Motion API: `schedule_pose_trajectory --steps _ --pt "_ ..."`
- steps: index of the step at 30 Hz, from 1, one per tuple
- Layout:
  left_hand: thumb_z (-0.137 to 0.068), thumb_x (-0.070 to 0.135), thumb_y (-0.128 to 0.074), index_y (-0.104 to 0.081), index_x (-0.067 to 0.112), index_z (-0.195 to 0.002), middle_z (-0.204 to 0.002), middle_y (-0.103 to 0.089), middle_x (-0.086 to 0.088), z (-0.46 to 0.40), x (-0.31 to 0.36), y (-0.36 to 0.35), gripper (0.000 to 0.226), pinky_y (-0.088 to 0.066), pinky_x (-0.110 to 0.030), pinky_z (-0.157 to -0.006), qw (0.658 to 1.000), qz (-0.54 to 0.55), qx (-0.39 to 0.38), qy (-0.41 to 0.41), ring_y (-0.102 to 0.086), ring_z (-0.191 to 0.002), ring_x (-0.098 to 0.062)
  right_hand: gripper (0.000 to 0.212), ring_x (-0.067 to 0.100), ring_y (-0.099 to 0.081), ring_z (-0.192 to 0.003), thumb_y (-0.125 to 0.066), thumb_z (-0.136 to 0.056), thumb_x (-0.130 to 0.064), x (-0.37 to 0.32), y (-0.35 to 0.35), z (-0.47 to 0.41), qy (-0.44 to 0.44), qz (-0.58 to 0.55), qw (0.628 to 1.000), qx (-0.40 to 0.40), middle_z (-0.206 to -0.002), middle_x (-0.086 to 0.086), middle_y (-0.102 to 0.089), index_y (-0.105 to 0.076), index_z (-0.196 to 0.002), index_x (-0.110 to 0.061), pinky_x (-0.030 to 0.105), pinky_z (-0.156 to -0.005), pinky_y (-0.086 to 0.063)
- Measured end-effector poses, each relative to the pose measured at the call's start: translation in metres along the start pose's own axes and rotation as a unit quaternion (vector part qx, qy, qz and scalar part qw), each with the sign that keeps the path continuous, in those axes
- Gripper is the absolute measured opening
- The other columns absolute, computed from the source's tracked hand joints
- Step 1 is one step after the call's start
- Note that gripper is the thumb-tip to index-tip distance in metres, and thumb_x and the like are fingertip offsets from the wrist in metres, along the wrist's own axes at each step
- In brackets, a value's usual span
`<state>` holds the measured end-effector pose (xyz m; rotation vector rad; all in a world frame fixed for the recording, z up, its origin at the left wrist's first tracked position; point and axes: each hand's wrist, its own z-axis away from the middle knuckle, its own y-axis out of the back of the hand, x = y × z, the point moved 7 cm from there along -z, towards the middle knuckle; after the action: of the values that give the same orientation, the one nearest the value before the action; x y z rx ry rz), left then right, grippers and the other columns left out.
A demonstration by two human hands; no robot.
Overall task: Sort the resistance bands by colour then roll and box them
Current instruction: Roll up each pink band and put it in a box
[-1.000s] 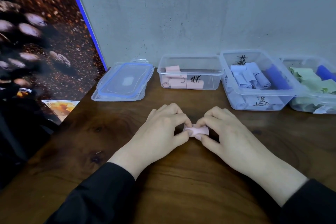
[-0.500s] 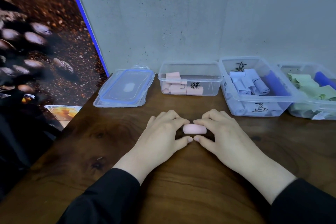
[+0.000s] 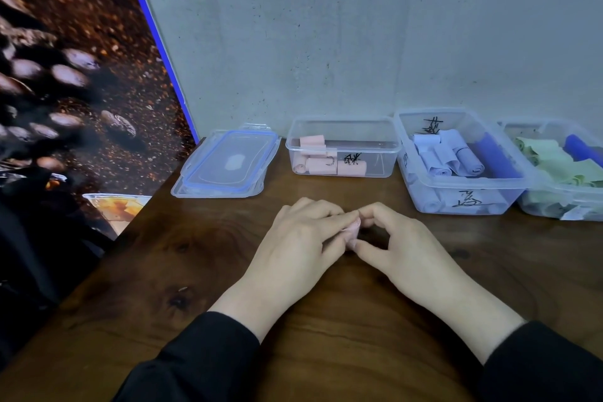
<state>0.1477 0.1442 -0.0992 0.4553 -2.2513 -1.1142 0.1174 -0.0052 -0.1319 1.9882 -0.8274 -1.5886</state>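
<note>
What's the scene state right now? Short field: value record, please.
surface: wooden table
left hand: grips pink roll
right hand: pinches the same roll with fingertips
pink box: open, holds rolled pink bands
lid: flat on the table, left of pink box
lilac box: open, lilac rolls plus a darker blue band
green box: partly cut off at right, green bands and one blue roll
</note>
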Motion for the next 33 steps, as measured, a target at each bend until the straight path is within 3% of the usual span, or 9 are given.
schedule_pose_trajectory --steps 6,9,12,15,18,20,23,26,33 --pt "-0.097 0.047 -0.048 -0.065 0.039 -0.129 -0.11 -0.064 0.022 0.002 -0.002 -0.001 0.037 -0.043 -0.031 -0.091 0.999 0.028 -0.024 0.031 -0.053 -0.103 -0.004 0.02 -0.001 -0.063 -0.106 -0.07 -0.09 -0.041 -0.006 0.002 0.001 -0.01 -0.024 1.0 -0.007 -0.106 -0.019 -0.071 -0.062 -0.109 -0.04 0.03 -0.093 -0.051" --pt "-0.097 0.038 -0.058 -0.058 0.038 -0.136 -0.108 -0.066 0.021 0.005 -0.012 -0.004 0.039 -0.047 -0.024 -0.094 0.979 0.161 -0.027 0.121 -0.06 -0.103 -0.002 0.021 -0.002 -0.064 -0.105 -0.071 -0.093 -0.033 -0.011 0.004 0.003 -0.019 -0.08 0.997 -0.009 -0.103 -0.019 -0.073 -0.064 -0.111 -0.04 0.027 -0.094 -0.048" --pt "-0.099 0.028 -0.059 -0.074 0.031 -0.109 -0.097 -0.069 0.013 0.005 -0.013 -0.005 0.017 -0.048 -0.02 -0.083 0.957 0.239 -0.039 0.159 -0.063 -0.094 -0.007 0.032 0.002 -0.064 -0.087 -0.07 -0.094 -0.027 -0.019 0.007 0.006 -0.028 -0.152 0.988 -0.019 -0.092 -0.014 -0.075 -0.06 -0.123 -0.04 0.028 -0.089 -0.046" --pt "-0.1 0.031 -0.059 -0.075 0.027 -0.096 -0.091 -0.072 0.008 0.006 -0.018 -0.005 0.017 -0.051 -0.025 -0.081 0.929 0.307 -0.035 0.205 -0.065 -0.087 -0.008 0.05 0.005 -0.065 -0.094 -0.073 -0.091 -0.03 -0.017 0.008 0.008 -0.056 -0.18 0.982 -0.007 -0.092 -0.014 -0.076 -0.051 -0.135 -0.04 0.028 -0.095 -0.045" --pt "-0.098 0.036 -0.061 -0.076 0.017 -0.088 -0.086 -0.073 -0.005 0.009 -0.023 -0.008 0.026 -0.049 -0.033 -0.078 0.884 0.393 -0.037 0.25 -0.061 -0.078 -0.014 0.034 0.006 -0.06 -0.095 -0.068 -0.094 -0.037 -0.029 0.029 0.013 0.04 -0.049 0.993 0.103 -0.103 -0.019 -0.066 -0.061 -0.128 -0.034 0.02 -0.085 -0.044" --pt "-0.097 0.04 -0.061 -0.074 0.007 -0.089 -0.088 -0.071 -0.016 0.01 -0.023 -0.012 0.037 -0.045 -0.037 -0.077 0.855 0.445 -0.045 0.262 -0.058 -0.079 -0.019 0.024 0.005 -0.057 -0.106 -0.064 -0.099 -0.026 -0.047 0.037 0.016 0.153 0.059 0.977 0.132 -0.115 -0.02 -0.059 -0.067 -0.123 -0.024 0.014 -0.092 -0.039" --pt "-0.1 0.036 -0.059 -0.075 0.001 -0.093 -0.082 -0.07 -0.014 0.013 -0.022 -0.013 0.038 -0.042 -0.033 -0.073 0.797 0.527 -0.043 0.291 -0.056 -0.079 -0.02 0.032 0.01 -0.053 -0.122 -0.068 -0.095 -0.014 -0.054 0.027 0.016 0.234 0.145 0.958 0.082 -0.13 -0.012 -0.058 -0.068 -0.127 -0.019 0.028 -0.105 -0.041" --pt "-0.099 0.033 -0.06 -0.075 -0.004 -0.097 -0.077 -0.067 -0.013 0.015 -0.025 -0.015 0.039 -0.04 -0.03 -0.069 0.756 0.566 -0.043 0.325 -0.054 -0.072 -0.017 0.036 0.014 -0.056 -0.116 -0.07 -0.091 -0.024 -0.058 0.024 0.013 0.241 0.178 0.952 0.061 -0.127 -0.013 -0.058 -0.065 -0.127 -0.024 0.041 -0.095 -0.049" --pt "-0.093 0.011 -0.064 -0.064 -0.009 -0.093 -0.081 -0.064 -0.02 0.018 -0.036 -0.019 0.02 -0.039 -0.027 -0.059 0.667 0.624 0.015 0.407 -0.057 -0.067 -0.02 0.023 0.013 -0.057 -0.103 -0.071 -0.09 -0.03 -0.089 0.019 -0.007 0.293 0.277 0.915 0.005 -0.113 -0.015 -0.062 -0.066 -0.112 -0.029 0.037 -0.083 -0.047"
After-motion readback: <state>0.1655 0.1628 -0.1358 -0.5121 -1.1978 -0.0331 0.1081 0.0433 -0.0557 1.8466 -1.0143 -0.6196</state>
